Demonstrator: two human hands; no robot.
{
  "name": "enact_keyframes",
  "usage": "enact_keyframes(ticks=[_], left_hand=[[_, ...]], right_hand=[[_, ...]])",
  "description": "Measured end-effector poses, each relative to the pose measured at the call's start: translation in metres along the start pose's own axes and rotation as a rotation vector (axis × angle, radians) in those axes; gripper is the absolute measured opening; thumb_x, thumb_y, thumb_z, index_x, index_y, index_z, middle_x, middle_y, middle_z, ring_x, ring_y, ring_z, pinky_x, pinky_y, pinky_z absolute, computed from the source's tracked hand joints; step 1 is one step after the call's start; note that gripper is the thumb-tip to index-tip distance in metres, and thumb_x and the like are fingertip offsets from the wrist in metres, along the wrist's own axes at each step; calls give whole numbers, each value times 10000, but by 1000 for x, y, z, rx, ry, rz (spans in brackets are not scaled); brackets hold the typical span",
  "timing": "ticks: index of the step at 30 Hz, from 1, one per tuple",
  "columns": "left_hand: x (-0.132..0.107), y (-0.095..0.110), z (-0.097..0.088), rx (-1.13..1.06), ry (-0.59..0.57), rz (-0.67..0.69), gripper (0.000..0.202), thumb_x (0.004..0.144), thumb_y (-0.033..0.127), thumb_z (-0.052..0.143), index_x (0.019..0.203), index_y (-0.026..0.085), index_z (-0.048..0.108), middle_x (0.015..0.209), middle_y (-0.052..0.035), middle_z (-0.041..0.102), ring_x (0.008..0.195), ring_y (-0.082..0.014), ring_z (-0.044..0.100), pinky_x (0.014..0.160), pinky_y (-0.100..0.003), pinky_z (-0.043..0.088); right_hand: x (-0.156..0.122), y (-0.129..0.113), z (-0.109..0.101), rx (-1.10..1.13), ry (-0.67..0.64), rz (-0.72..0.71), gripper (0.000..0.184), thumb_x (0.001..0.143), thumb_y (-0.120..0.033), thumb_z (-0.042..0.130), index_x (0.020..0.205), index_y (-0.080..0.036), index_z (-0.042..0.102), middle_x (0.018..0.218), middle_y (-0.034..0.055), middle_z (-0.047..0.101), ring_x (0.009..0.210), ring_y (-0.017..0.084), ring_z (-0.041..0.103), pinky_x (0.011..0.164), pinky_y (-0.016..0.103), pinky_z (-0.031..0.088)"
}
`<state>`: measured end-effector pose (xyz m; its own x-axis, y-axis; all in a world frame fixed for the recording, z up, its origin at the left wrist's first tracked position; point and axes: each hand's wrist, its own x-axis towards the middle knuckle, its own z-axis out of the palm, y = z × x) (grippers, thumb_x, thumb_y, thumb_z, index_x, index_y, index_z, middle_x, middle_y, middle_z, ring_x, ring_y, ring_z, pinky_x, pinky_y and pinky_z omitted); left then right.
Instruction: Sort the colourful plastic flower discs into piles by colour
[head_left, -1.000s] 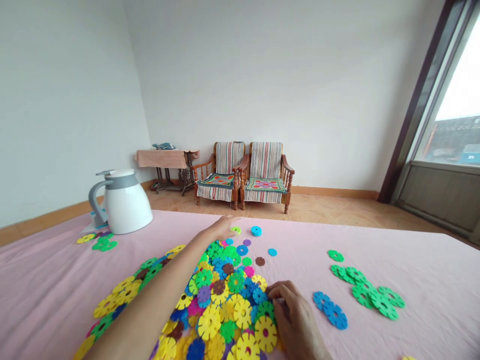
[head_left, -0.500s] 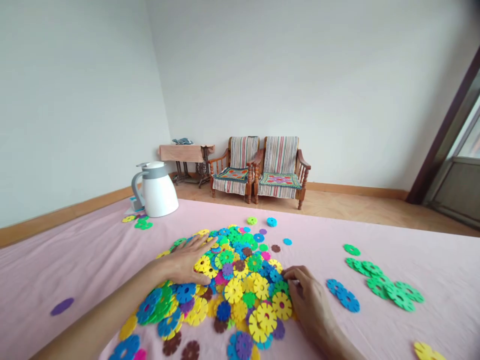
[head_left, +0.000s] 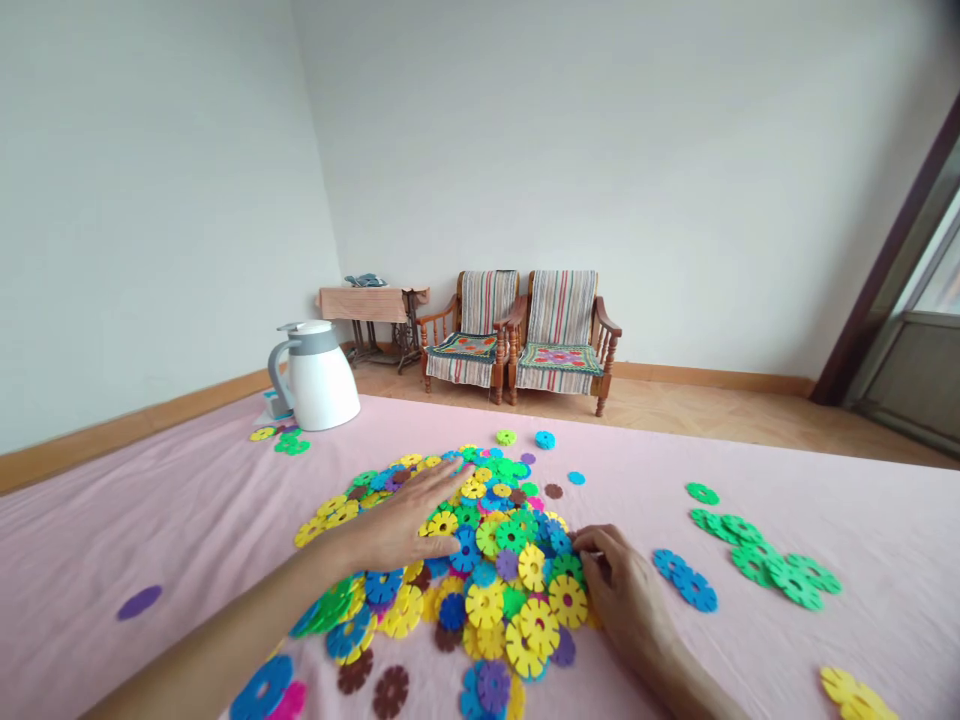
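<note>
A heap of flat plastic snowflake discs in yellow, green, blue, purple and brown lies on the pink cloth. My left hand lies flat on the heap's left side with its fingers stretched out toward the far edge. At the heap's right edge rests my right hand, fingers curled with the tips against the discs; nothing clear shows in it. To the right sit separate groups of blue discs and green discs.
A white jug stands at the far left of the cloth with a few discs beside it. A lone purple disc lies at the left, yellow discs at the lower right. Two wooden armchairs and a small table stand by the wall.
My left hand drew back from the far discs onto the heap, then slid a little to the right and forward. The head view swung left. My right hand stayed at the heap's right edge.
</note>
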<state>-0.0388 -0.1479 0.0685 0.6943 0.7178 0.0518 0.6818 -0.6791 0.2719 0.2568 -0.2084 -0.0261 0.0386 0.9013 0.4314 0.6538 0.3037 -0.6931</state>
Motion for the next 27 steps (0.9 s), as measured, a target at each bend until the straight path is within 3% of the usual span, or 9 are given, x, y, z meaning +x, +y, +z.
enact_keyframes(ticks=[2,5,8,12,15,19,27], left_hand=[[-27,-8,-13,-7,3,-58,844,807,611,494,1456,302,50,1534,-40,80,1390,-299,93,1121,-449,175],[-76,-26,-21,40,-148,-151,1042,663,671,612,1453,303,41,1535,-55,24,1377,-361,29,1105,-514,142],[-122,-42,-12,77,-257,-242,1247,502,676,710,1444,302,-16,1528,-83,-47,1358,-408,-4,1078,-554,169],[-154,-53,11,94,-239,-254,1228,563,684,667,1425,298,-118,1524,-85,-74,1360,-388,-43,1074,-571,138],[-147,-53,25,126,-150,-226,1099,668,692,578,1434,290,-100,1520,-73,-101,1362,-381,-53,1079,-570,119],[-114,-47,34,190,6,-178,1029,708,705,525,1446,295,-63,1530,-47,-77,1372,-383,-19,1092,-552,133],[-25,-16,43,147,55,-65,824,792,693,406,1450,333,63,1541,-38,38,1383,-361,80,1097,-563,111]], right_hand=[[0,0,0,-8,-2,0,206,769,-152,380,793,-203,578,906,58,626,842,174,595,758,280,457],[0,1,1,-18,-9,0,211,775,-155,373,804,-205,576,920,58,620,853,175,592,769,289,453],[-1,2,2,-30,-15,2,210,774,-157,371,801,-207,573,926,58,617,855,177,591,767,294,454],[-1,2,3,-47,-12,-13,220,766,-152,370,814,-207,578,934,61,617,872,180,589,778,300,456],[-1,3,3,-53,-11,-19,225,762,-150,372,825,-207,581,939,59,619,878,180,589,782,300,457],[-2,3,3,-49,-7,-23,229,757,-149,375,827,-204,585,928,56,624,869,176,594,774,291,459],[-1,0,1,-39,7,-16,219,767,-174,384,803,-209,597,906,52,632,843,175,607,741,281,466]])
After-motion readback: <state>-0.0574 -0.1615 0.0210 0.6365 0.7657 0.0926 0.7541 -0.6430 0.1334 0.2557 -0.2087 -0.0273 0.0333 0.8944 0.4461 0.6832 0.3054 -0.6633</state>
